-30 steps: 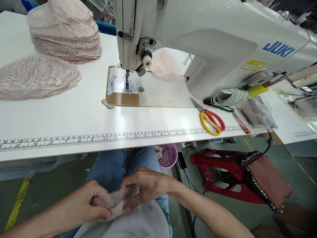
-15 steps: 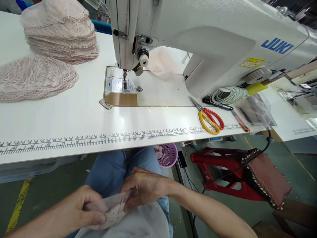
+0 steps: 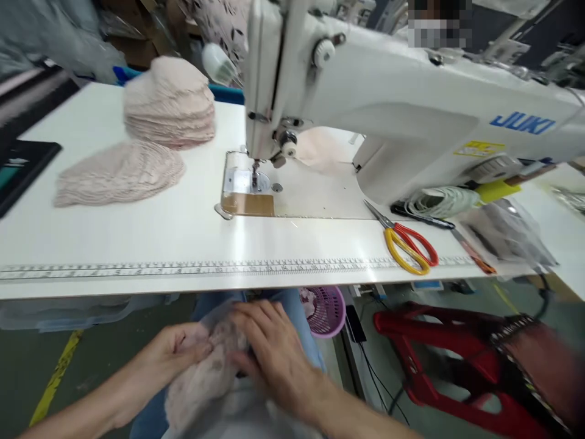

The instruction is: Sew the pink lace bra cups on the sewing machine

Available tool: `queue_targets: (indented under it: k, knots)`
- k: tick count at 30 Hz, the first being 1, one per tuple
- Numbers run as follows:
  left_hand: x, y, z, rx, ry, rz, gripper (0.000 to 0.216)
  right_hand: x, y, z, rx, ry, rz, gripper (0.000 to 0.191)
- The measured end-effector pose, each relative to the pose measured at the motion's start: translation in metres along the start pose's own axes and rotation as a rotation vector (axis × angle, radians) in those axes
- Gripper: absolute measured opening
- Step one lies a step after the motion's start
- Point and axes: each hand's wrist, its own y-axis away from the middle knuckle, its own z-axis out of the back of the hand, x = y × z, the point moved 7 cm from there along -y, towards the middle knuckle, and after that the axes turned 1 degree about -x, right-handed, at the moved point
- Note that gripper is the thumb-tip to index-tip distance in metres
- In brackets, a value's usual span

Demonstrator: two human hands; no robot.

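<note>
A pale pink lace fabric piece [image 3: 198,387] with sheer white material hangs over my lap, below the table edge. My left hand [image 3: 185,350] pinches its upper left part between thumb and fingers. On the other side my right hand [image 3: 274,350] is curled over the fabric, its thumb smeared by motion. The cloth is bunched between the two hands, and my right palm and fingertips are partly hidden. Beyond the hands stands a white sewing machine [image 3: 315,110] on a white table [image 3: 137,238].
Two stacks of pink lace pieces, one tall [image 3: 169,110] and one low [image 3: 121,174], lie left of the machine. Scissors [image 3: 406,244], a cord coil [image 3: 441,201] and a plastic bag [image 3: 512,235] are at right. Below are a purple basket [image 3: 331,311] and a red stool [image 3: 439,360].
The view has tilted up and shifted left, showing more of the table's far side. My right hand has moved over the fabric, and more lace now hangs below my left hand.
</note>
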Motion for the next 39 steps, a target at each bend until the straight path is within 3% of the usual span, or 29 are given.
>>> queue_targets:
  k: [2, 4, 6, 8, 10, 12, 15, 18, 20, 23, 25, 30, 35, 39]
  knots:
    - [-0.011, 0.001, 0.003, -0.104, 0.218, -0.011, 0.047, 0.032, 0.008, -0.006, -0.272, 0.086, 0.246, 0.057]
    - [-0.020, 0.003, 0.006, -0.186, 0.353, -0.020, 0.050, 0.047, 0.008, -0.025, -0.437, 0.179, 0.317, 0.062]
    - [-0.024, 0.009, 0.016, -0.297, 0.436, -0.040, 0.052, 0.050, -0.003, -0.040, -0.592, 0.223, 0.269, 0.055]
    - [-0.020, 0.019, 0.033, -0.403, 0.497, -0.059, 0.053, 0.050, -0.019, -0.048, -0.643, 0.166, 0.281, 0.038]
    - [-0.006, 0.033, 0.051, -0.445, 0.508, -0.056, 0.057, 0.053, -0.033, -0.051, -0.548, 0.013, 0.369, 0.038]
    - [0.012, 0.050, 0.068, -0.451, 0.441, -0.036, 0.063, 0.055, -0.042, -0.055, -0.319, -0.213, 0.435, 0.036]
    - [0.033, 0.076, 0.091, -0.581, 0.210, -0.083, 0.070, 0.046, -0.049, -0.072, 0.081, -0.527, 0.249, 0.024]
    - [0.031, 0.087, 0.095, -0.685, -0.062, -0.212, 0.072, 0.036, -0.048, -0.088, 0.297, -0.766, 0.028, 0.032]
    - [0.027, 0.076, 0.084, -0.564, -0.144, -0.216, 0.076, 0.032, -0.047, -0.092, 0.369, -0.946, -0.059, 0.044]
    - [0.021, 0.055, 0.058, -0.237, -0.232, -0.146, 0.047, 0.019, -0.042, -0.091, 0.413, -1.104, -0.230, 0.055]
    - [0.014, 0.047, 0.047, -0.103, -0.317, -0.132, 0.039, 0.007, -0.038, -0.086, 0.402, -1.093, -0.308, 0.055]
    - [0.005, 0.045, 0.043, -0.082, -0.399, -0.119, 0.031, -0.008, -0.031, -0.076, 0.383, -1.055, -0.328, 0.053]
    - [0.009, 0.042, 0.040, -0.013, -0.323, -0.083, 0.042, -0.003, -0.034, -0.070, 0.381, -0.961, -0.226, 0.054]
    - [0.011, 0.037, 0.041, -0.013, -0.279, -0.092, 0.041, -0.002, -0.035, -0.068, 0.350, -0.924, -0.243, 0.051]
